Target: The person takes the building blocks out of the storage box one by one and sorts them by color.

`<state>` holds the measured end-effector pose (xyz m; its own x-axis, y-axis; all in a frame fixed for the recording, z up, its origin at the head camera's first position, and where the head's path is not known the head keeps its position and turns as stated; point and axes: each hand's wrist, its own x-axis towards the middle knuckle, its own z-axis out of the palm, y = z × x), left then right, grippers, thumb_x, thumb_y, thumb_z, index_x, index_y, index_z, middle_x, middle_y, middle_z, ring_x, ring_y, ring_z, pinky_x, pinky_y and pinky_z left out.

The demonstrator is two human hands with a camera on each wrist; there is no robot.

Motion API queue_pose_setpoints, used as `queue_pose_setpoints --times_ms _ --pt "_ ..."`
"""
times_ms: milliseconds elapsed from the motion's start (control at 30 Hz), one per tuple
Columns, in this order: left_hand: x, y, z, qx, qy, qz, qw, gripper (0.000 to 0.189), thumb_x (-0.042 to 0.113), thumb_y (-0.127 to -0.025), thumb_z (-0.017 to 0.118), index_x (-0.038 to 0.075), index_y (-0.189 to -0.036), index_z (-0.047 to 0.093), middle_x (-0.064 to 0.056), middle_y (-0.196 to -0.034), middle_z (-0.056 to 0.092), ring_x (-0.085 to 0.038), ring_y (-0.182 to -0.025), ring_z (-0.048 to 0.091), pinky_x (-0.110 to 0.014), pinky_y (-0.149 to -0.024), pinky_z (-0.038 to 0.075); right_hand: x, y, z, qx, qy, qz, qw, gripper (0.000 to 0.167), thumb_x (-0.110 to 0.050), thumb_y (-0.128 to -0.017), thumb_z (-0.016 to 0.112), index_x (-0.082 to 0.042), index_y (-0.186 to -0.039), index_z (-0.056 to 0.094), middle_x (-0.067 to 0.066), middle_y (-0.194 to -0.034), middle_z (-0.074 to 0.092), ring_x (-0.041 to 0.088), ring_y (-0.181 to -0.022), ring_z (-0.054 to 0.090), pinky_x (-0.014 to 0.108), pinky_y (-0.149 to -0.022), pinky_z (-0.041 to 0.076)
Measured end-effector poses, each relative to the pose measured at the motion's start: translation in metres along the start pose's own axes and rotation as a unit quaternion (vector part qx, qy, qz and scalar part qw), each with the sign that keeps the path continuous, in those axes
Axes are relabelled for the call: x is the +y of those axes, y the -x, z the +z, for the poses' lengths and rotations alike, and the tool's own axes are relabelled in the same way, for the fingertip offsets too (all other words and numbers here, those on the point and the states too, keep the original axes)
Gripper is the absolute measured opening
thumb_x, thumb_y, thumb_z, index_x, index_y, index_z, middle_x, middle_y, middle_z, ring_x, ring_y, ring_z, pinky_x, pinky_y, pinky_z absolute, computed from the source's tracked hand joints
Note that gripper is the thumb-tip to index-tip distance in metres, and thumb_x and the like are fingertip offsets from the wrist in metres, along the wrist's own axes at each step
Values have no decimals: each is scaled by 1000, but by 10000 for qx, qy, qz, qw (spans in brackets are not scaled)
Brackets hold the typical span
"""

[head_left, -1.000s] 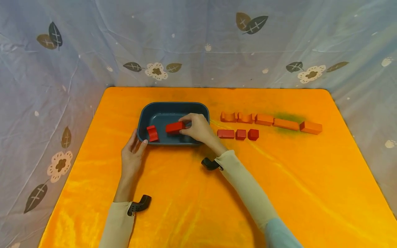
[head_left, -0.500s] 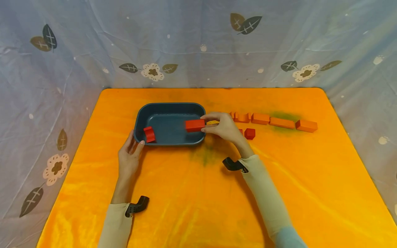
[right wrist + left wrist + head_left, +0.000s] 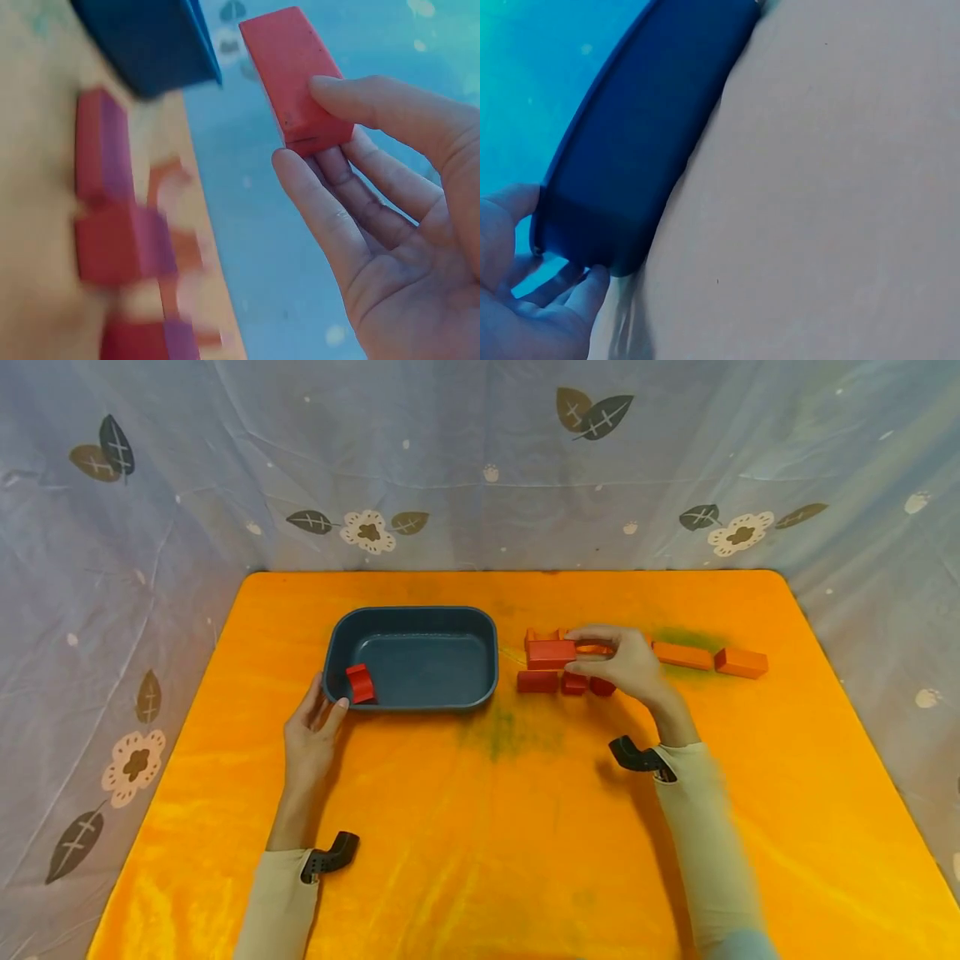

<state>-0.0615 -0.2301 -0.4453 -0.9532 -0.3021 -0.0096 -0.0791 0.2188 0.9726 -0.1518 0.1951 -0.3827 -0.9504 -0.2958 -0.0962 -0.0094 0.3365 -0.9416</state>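
Observation:
My left hand grips the near left corner of a dark blue rectangular bin, its thumb at the front rim. Inside the bin's left end lies a small red block with a curved cutout. Between thumb and fingers, my right hand pinches a red rectangular toy block, right of the bin. In the right wrist view the held block appears above the table, thumb on one face and fingers beneath. The held block partly overlaps an orange arched block in the head view.
Below the held block sits a row of red blocks: a longer one and two shorter, partly behind my fingers. Farther right, the orange row ends in a long block and a thicker one. A patterned curtain surrounds the yellow-covered table.
My right hand has carried the red block from inside the bin rightward, out past its right rim to over the block rows. The left hand stays at the bin's corner.

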Motion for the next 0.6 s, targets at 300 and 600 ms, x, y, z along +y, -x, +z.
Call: queue_pose_setpoints --times_ms 300,600 --pt "0 -1 -3 9 29 -180 9998 66 18 -97 63 15 -154 31 1 -157 32 -20 -143 34 -28 -114 32 31 35 -47 677 602 384 9951 46 -26 -85 79 -6 -125 66 -1 -125 63 12 -106 61 16 -80 54" --pt "0 -2 1 33 67 -89 9999 66 18 -96 64 14 -153 32 1 -157 33 -19 -142 34 -29 -115 31 64 64 -83 962 888 685 9890 49 -31 -88 75 -10 -131 63 -9 -124 62 4 -118 48 10 -85 44"
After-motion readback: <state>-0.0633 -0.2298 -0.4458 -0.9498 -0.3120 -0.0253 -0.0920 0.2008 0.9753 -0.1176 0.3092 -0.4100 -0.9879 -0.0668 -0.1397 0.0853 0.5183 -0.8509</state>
